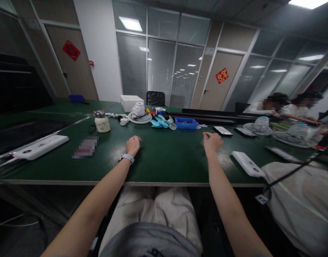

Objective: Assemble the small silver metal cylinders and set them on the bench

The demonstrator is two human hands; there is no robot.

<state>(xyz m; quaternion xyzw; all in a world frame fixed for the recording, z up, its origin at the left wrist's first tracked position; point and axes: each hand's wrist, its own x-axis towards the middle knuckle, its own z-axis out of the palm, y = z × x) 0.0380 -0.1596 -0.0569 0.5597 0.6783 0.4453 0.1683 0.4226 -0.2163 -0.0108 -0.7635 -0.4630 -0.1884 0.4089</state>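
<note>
My left hand (133, 145), with a watch (126, 158) on its wrist, is over the green table left of the middle. Its fingers are loosely curled, and nothing shows in them. To the right, my right hand (213, 143) is closed in a pinch. A small, faint, see-through shape shows at its fingertips, too blurred to name. Beyond my hands are light-blue fan blades (160, 122), a blue tray (185, 123) with small parts in it, and a white fan grille (139, 118) with a white fan part (138, 108) on it.
A patterned bottle (102, 123) stands at left, near a white power bank (42, 147). Another white power bank (248, 164) and a phone (222, 131) lie at right. A white box (132, 103) is at the back. Other people (271, 105) sit at far right beside more fan parts.
</note>
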